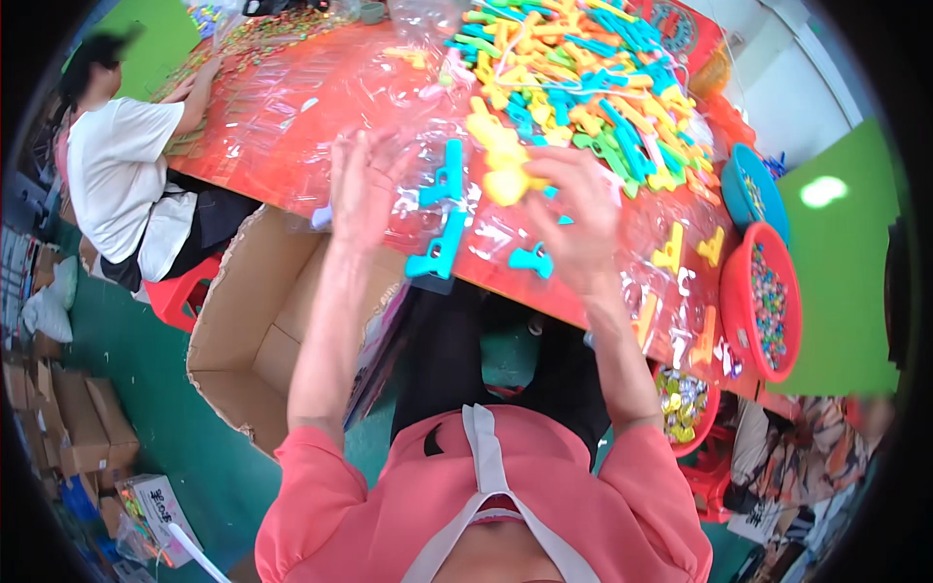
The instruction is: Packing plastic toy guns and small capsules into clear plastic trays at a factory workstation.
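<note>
Nearest you, blue toy pistols (439, 251) lie at eleven o'clock. Your right hand (583, 216), at two, is half curled by the yellow toy (506, 183); its hold I cannot tell. Your left hand (362, 194), between ten and eleven, is spread, seemingly empty. Beyond, at one: toy pile (583, 73).

Room lies over the cardboard box (238, 325); a toy heap (573, 83) obstructs the table (350, 92) ahead.

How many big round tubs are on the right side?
3: a blue tub by the table, a red tub just below it in view, and a lower red tub partly hidden by the table. More may be hidden.
</note>
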Motion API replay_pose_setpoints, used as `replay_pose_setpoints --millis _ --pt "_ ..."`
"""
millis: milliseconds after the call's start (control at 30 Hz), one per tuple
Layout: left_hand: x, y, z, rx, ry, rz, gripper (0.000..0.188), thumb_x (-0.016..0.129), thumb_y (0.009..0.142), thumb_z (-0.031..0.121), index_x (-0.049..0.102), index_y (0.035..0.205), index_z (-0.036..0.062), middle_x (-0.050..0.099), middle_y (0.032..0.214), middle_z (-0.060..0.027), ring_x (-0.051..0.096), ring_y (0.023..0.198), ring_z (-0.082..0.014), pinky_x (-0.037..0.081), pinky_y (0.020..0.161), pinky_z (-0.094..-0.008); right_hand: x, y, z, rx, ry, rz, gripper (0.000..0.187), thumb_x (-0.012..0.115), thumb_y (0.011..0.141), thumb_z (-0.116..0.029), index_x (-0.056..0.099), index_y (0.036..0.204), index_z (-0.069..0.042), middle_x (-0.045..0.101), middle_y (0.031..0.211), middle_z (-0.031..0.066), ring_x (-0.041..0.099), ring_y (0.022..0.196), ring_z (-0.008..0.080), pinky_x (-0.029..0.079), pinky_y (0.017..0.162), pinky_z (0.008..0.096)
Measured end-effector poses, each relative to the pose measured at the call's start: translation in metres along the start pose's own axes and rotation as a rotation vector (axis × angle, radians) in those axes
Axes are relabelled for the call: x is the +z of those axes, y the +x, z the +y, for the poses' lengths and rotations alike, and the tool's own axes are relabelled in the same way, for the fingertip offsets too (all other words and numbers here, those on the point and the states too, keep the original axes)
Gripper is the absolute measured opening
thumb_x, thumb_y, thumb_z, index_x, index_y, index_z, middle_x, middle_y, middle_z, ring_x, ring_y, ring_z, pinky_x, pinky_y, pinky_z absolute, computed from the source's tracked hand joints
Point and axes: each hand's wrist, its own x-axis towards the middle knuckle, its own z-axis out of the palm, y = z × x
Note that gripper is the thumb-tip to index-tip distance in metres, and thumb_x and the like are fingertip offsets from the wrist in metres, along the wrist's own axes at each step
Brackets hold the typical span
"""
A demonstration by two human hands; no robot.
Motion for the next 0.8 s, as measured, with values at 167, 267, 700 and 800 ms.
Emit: replay_pose_setpoints --millis 167,267,700,800 --pt "0.055 -0.065 -0.037 0.025 -0.149 0.042 0.028 0.051 0.103 0.025 0.039 0.124 0.0118 0.056 0.128 -0.0185 0.056 0.121 -0.0312 0.046 0.101 -0.0467 0.035 -0.011 -0.01 -0.14 -0.148 0.016 0.026 0.07 0.073 0.001 0.065 0.099 -0.004 0.062 0.104 0.0117 0.067 0.087 0.0268 0.056 0.067 0.0335" --pt "0.067 -0.084 -0.048 -0.002 -0.195 0.043 0.032 0.047 0.104 0.032 0.04 0.131 0.0158 0.055 0.129 -0.0117 0.057 0.113 -0.0246 0.048 0.094 -0.0438 0.037 -0.02 -0.016 -0.108 -0.204 -0.025 0.03 0.07 0.072 0.002 0.064 0.101 -0.003 0.059 0.11 0.0131 0.067 0.092 0.0285 0.057 0.069 0.0345" --pt "0.064 -0.101 -0.045 0.11 -0.043 0.034 0.049 0.057 0.101 0.023 0.03 0.14 0.01 0.057 0.121 -0.0097 0.057 0.103 -0.0159 0.051 0.086 -0.031 0.052 -0.033 -0.035 0.021 -0.101 -0.008 0.033 0.07 0.08 0.002 0.062 0.112 0.0 0.057 0.11 0.0172 0.064 0.094 0.0319 0.056 0.074 0.0369" --pt "0.059 -0.096 -0.04 0.114 -0.031 0.079 0.051 0.058 0.1 0.02 0.028 0.14 0.0072 0.057 0.116 -0.0092 0.058 0.107 -0.0167 0.051 0.085 -0.0319 0.062 -0.036 -0.036 0.045 -0.073 0.004 0.031 0.072 0.079 0.002 0.064 0.108 0.001 0.058 0.108 0.0161 0.063 0.093 0.0313 0.055 0.076 0.0361"
